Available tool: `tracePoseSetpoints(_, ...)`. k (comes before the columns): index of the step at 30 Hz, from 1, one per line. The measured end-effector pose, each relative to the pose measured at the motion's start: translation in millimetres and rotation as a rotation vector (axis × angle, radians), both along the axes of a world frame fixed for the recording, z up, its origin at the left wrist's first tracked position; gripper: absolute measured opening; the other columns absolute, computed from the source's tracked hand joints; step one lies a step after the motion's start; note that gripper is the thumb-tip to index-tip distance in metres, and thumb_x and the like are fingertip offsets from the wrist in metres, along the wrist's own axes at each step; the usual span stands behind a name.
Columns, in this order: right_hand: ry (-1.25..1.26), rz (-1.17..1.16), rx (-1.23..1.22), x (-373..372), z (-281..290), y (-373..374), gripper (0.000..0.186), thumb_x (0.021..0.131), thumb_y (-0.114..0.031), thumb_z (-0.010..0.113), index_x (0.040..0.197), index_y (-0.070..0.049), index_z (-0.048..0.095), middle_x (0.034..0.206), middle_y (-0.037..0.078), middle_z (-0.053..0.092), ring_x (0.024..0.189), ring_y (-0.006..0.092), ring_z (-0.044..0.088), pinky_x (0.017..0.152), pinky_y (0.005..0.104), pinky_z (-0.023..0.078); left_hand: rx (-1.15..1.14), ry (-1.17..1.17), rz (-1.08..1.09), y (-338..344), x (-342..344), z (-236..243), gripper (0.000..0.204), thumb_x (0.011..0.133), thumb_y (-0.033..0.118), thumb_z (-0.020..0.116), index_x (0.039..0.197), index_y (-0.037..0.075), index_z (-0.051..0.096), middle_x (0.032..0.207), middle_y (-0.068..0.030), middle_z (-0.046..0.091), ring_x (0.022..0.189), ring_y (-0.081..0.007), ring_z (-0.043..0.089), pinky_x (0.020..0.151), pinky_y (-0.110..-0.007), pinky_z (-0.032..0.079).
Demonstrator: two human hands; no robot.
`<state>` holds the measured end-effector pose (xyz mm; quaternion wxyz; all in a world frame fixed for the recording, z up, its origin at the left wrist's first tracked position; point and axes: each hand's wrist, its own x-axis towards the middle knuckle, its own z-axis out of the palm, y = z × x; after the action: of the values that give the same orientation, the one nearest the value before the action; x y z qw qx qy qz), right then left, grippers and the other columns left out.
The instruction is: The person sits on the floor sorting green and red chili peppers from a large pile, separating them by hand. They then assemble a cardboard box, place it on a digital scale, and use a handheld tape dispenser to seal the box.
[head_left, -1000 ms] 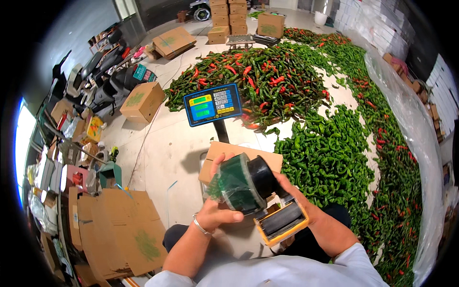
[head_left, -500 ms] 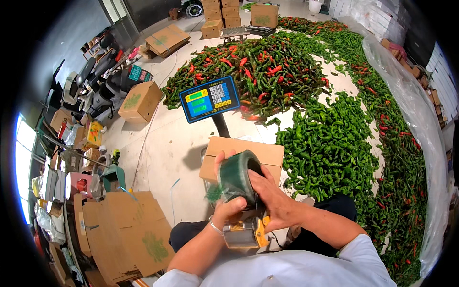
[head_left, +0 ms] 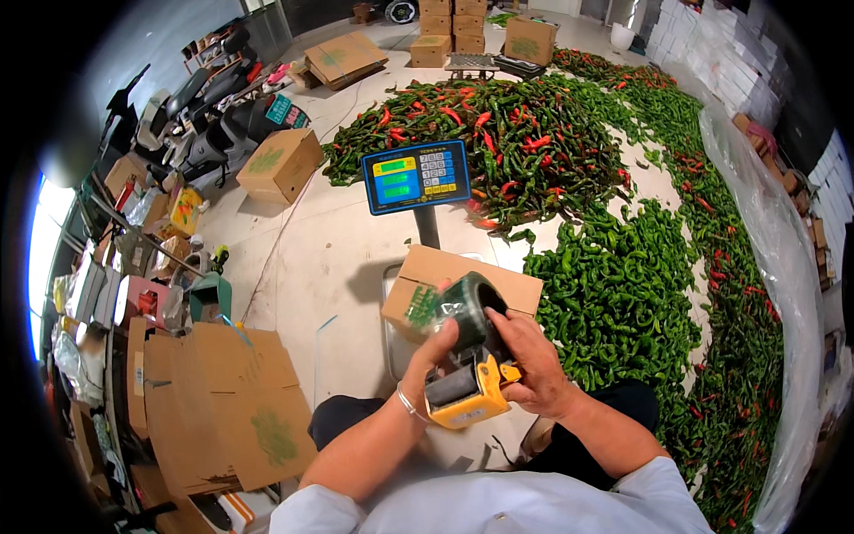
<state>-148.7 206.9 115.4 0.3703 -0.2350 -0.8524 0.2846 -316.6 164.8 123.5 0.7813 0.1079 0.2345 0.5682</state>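
Observation:
Between my hands is a yellow and black tape dispenser [head_left: 480, 396] with a thick roll of dark green packing tape [head_left: 458, 307] at its far end. My left hand [head_left: 433, 350] is closed round the left side of the roll, thumb on the near side. My right hand [head_left: 536, 365] is closed on the right side, fingertips at the roll's edge and the palm beside the yellow frame. A strip of clear film with green print shows by my left fingers. Just beyond, a closed cardboard box [head_left: 513, 283] rests on the platform of a scale, whose blue display [head_left: 416, 176] stands behind it.
Heaps of green peppers [head_left: 614, 303] and mixed red and green peppers [head_left: 525, 133] cover the floor ahead and right. Flattened cardboard [head_left: 222, 400] lies at left, with another box [head_left: 280, 166] beyond. A scooter [head_left: 222, 138] and stacked boxes [head_left: 452, 27] stand farther back. Plastic sheeting [head_left: 756, 205] edges the right.
My hands have tilted the tape dispenser, so its yellow side now shows more. The right fingers have shifted at the roll's edge. The whole view has moved a little.

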Motion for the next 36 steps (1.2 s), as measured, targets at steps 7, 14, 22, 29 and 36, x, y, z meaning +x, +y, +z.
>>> tracePoseSetpoints(7, 0.221, -0.076, -0.098, 16, 13, 4, 0.066, 0.067, -0.025, 0.073, 0.121, 0.003, 0.049, 0.092, 0.012, 0.058, 0.08, 0.0208, 0.057, 0.072, 0.0268, 0.045, 0.175, 0.64, 0.026, 17, -22, -10, 0.045, 0.087, 0.027, 0.059, 0.124, 0.005, 0.046, 0.118, -0.0047, 0.052, 0.103, -0.0126, 0.05, 0.089, -0.027, 0.04)
tracePoseSetpoints(14, 0.309, -0.116, -0.45, 14, 1, -1, 0.066, 0.067, -0.041, 0.075, 0.111, -0.002, 0.047, 0.085, 0.007, 0.058, 0.071, 0.0122, 0.054, 0.065, 0.0227, 0.043, 0.114, 0.617, 0.116, 18, 0, -30, 0.022, 0.081, 0.011, 0.063, 0.101, 0.004, 0.056, 0.092, -0.0043, 0.059, 0.082, -0.0084, 0.054, 0.07, -0.021, 0.044)
tracePoseSetpoints(22, 0.065, -0.264, -0.557, 15, 0, -8, 0.047, 0.086, -0.04, 0.057, 0.112, -0.004, 0.042, 0.076, 0.009, 0.059, 0.07, 0.0127, 0.054, 0.063, 0.0248, 0.043, -0.203, 0.527, 0.135, 17, 22, -52, 0.009, 0.083, 0.012, 0.061, 0.083, 0.003, 0.057, 0.074, -0.0033, 0.06, 0.062, -0.0093, 0.056, 0.052, -0.023, 0.045)
tracePoseSetpoints(29, -0.305, -0.437, -0.199, 3, 23, -29, 0.051, 0.088, -0.043, 0.048, 0.124, -0.007, 0.043, 0.083, 0.018, 0.061, 0.073, 0.0343, 0.061, 0.066, 0.0372, 0.048, -0.053, 0.883, 0.297, 23, 33, -82, 0.02, 0.079, 0.022, 0.062, 0.078, 0.002, 0.061, 0.064, -0.0093, 0.061, 0.056, -0.0154, 0.059, 0.052, -0.029, 0.046)
tracePoseSetpoints(36, -0.35, -0.354, 0.021, -3, 19, -30, 0.09, 0.053, -0.014, 0.079, 0.13, -0.01, 0.033, 0.094, 0.015, 0.05, 0.085, 0.0339, 0.053, 0.072, 0.0386, 0.046, -0.049, 1.042, 0.376, 43, 17, -74, 0.024, 0.075, 0.026, 0.067, 0.08, 0.003, 0.066, 0.067, -0.0098, 0.064, 0.06, -0.0186, 0.061, 0.058, -0.03, 0.046)
